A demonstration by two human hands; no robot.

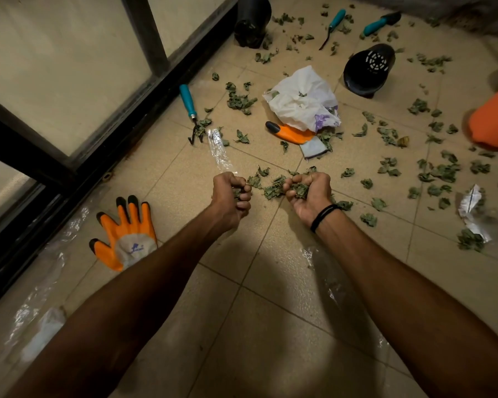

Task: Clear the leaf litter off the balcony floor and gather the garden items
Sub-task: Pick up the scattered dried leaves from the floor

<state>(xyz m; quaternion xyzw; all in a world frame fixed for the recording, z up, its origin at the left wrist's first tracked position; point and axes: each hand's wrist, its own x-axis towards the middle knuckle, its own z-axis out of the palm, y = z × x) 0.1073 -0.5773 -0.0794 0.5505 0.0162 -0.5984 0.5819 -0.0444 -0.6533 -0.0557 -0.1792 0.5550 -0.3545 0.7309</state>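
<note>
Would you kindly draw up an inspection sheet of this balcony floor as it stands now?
Surface: tiled floor, with leaf litter strewn mostly ahead and to the right.
Job's things: dried leaves; hand rake by the frame; narrow teal-handled tool and trowel farther off; black pot on its side; black container by the frame; orange glove lying flat; second glove partly under the white bag.
Clutter: clear plastic wrap; torn wrapper.
Hands: left hand and right hand each grip a bunch of leaves.
Cables: nothing seen.
Surroundings: black-framed panel on the left; orange object at the right edge.
</note>
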